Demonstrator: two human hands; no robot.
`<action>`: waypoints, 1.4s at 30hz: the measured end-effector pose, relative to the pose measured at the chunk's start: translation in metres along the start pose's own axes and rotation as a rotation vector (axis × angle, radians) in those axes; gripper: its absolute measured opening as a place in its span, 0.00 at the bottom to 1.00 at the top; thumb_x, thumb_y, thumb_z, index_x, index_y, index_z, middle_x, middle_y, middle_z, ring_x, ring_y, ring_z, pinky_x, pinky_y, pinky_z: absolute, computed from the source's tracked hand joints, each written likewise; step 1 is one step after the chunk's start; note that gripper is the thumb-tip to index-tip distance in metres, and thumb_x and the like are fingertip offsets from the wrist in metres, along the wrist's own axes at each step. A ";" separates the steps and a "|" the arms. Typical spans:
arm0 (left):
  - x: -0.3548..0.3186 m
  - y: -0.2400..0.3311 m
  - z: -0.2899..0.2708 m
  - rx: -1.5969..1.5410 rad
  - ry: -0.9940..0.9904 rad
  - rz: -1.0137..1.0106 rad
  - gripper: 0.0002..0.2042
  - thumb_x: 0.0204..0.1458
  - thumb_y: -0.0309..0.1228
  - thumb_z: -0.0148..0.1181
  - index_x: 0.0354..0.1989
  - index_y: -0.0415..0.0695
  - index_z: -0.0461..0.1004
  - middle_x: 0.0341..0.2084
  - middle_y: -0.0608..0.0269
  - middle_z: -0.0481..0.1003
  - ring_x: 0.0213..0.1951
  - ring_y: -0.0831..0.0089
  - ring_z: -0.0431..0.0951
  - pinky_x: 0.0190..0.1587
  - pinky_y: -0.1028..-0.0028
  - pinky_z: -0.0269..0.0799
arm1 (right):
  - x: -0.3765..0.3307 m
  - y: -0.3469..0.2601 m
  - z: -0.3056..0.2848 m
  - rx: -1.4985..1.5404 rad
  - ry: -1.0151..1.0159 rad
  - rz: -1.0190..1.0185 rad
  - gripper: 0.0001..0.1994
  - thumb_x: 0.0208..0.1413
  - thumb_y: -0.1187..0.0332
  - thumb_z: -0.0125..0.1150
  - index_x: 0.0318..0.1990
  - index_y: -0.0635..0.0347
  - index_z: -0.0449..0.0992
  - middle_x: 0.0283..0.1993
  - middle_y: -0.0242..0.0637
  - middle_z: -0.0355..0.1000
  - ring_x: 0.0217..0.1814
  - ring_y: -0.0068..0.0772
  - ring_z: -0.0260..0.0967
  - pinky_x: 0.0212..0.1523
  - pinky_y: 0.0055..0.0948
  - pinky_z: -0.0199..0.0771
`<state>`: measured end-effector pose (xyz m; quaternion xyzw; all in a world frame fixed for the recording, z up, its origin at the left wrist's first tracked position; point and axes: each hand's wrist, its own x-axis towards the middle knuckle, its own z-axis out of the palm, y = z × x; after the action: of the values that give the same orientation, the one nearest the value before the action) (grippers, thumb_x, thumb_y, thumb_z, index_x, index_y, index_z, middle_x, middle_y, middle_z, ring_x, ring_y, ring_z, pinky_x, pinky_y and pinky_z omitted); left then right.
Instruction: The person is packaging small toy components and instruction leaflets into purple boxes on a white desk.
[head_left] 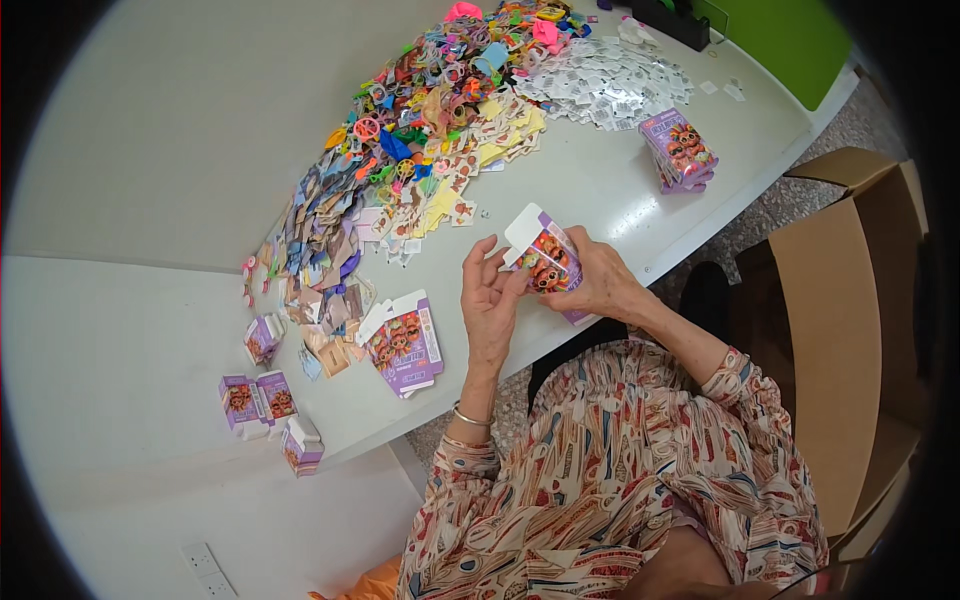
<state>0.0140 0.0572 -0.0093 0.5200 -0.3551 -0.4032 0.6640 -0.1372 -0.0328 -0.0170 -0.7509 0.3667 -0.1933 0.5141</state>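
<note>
My right hand (603, 277) grips a small purple carton (550, 265) with a colourful cartoon front, thumb across its lower front. White flaps stick out at the carton's upper left end. My left hand (488, 303) is beside that end, fingers apart and slightly bent. Its thumb is at the carton's edge; whether it presses on it I cannot tell. Left of my left hand, flat purple cartons (405, 352) lie in a pile at the table's near edge. A short stack of closed purple cartons (680, 150) stands at the far right.
A long heap of small colourful toys (440, 100) covers the table's back, beside white packets (610, 82) and cards (460, 185). More cards and pouches (325, 240) spread leftward. Several purple cartons (258, 400) are at the far left. An open cardboard box (830, 340) stands at right.
</note>
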 end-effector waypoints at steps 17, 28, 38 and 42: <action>0.006 0.010 -0.008 0.166 -0.176 -0.192 0.16 0.51 0.22 0.62 0.49 0.37 0.72 0.34 0.69 0.74 0.33 0.83 0.73 0.40 0.81 0.70 | -0.012 0.005 0.013 -0.414 0.231 -0.252 0.47 0.31 0.61 0.75 0.58 0.69 0.51 0.50 0.52 0.60 0.51 0.55 0.65 0.45 0.42 0.72; 0.022 0.032 -0.008 0.348 -0.553 -0.472 0.12 0.52 0.28 0.63 0.45 0.38 0.76 0.34 0.70 0.77 0.37 0.84 0.73 0.43 0.79 0.70 | -0.018 0.004 0.014 -0.416 0.207 -0.511 0.39 0.30 0.67 0.71 0.51 0.68 0.56 0.48 0.51 0.61 0.40 0.50 0.67 0.39 0.41 0.72; 0.020 0.014 0.003 0.454 -0.238 -0.300 0.14 0.51 0.28 0.64 0.46 0.39 0.73 0.30 0.67 0.75 0.31 0.82 0.73 0.31 0.81 0.72 | -0.008 0.017 -0.007 0.209 -0.095 -0.193 0.26 0.41 0.64 0.72 0.46 0.65 0.66 0.35 0.43 0.75 0.36 0.34 0.73 0.40 0.31 0.72; 0.006 -0.001 0.005 0.125 -0.064 -0.200 0.12 0.53 0.26 0.62 0.45 0.38 0.72 0.34 0.65 0.74 0.31 0.82 0.72 0.32 0.81 0.70 | -0.001 0.028 -0.006 0.373 -0.107 -0.119 0.23 0.43 0.66 0.74 0.46 0.64 0.71 0.38 0.33 0.75 0.40 0.20 0.69 0.45 0.24 0.70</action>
<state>0.0122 0.0495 -0.0088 0.5801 -0.3470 -0.4608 0.5752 -0.1517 -0.0420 -0.0405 -0.6722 0.2519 -0.2478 0.6506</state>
